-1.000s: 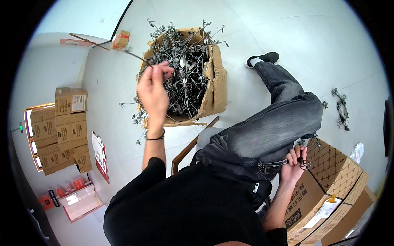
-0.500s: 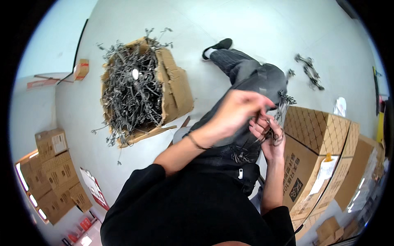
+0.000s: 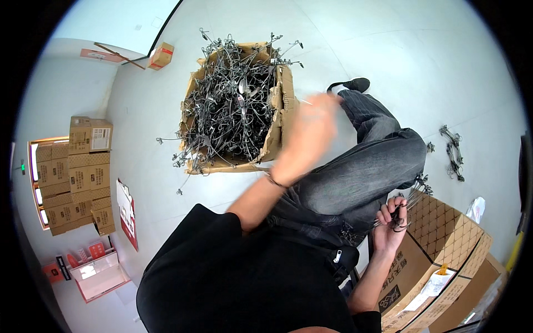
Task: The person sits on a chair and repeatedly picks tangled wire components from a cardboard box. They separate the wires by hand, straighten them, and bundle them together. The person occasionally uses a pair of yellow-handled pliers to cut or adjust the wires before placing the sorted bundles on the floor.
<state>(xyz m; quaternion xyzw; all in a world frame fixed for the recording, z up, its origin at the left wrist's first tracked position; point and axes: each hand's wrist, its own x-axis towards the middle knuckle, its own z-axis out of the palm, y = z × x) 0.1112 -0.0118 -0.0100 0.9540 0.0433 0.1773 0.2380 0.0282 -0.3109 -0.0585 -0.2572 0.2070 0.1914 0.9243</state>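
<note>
A small bundle of dark metal wire clips sits clamped in the right hand, beside the person's right knee and just above a brown cardboard box with a grid divider. The left hand is blurred in the air next to an open carton heaped with tangled wire clips; whether its fingers are closed cannot be told. More clips lie on the grey floor.
</note>
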